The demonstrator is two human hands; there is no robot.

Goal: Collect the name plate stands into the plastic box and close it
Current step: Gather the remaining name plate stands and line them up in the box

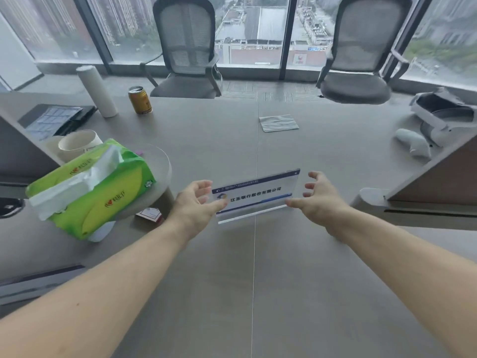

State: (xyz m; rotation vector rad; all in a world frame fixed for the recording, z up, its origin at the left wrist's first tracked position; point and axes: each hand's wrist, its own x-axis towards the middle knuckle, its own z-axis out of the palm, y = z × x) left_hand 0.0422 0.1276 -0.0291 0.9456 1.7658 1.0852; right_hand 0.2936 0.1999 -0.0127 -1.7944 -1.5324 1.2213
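A clear acrylic name plate stand (255,196) with a blue and white printed card stands upright on the grey table (258,280), straight ahead of me. My left hand (196,205) is at its left end, fingers spread, with the fingertips overlapping that edge. My right hand (318,195) is at its right end, fingers spread and curled, the thumb near the lower right corner. I cannot tell whether either hand touches the stand. No plastic box shows clearly in view.
A green tissue pack (90,187) lies on a round grey stand at left, with paper cups (77,144), a gold can (140,100), a white roll (96,91) and a binder (54,120) behind. A folded cloth (278,123) lies mid-table. A white headset and controller (438,125) sit right. Two chairs stand beyond.
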